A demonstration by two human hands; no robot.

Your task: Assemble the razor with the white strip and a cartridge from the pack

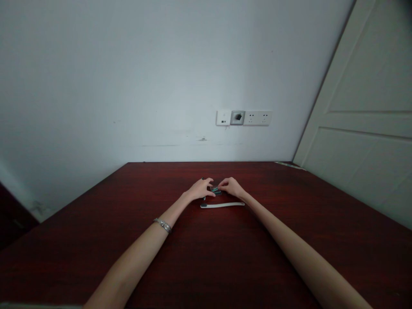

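Observation:
A small dark green box (217,193) lies on the table between my hands, with a lighter green part on top. My left hand (199,189) curves around the box's left end, thumb on the near side and fingers on the far side, holding it. From the right, my right hand (232,188) reaches in with thumb and forefinger pinched together at the box's top. Whatever is between those fingertips is too small to make out. Just nearer to me lies a long, slim white handle-like piece (222,205) with a dark left end, touched by neither hand.
The dark red wooden table (180,266) runs back to a pale wall (161,77). Wall sockets (257,118) sit above its far edge, with a black plug (238,116) in one. A white panelled door (363,120) stands at the right. A thin strip (291,165) lies at the far right corner.

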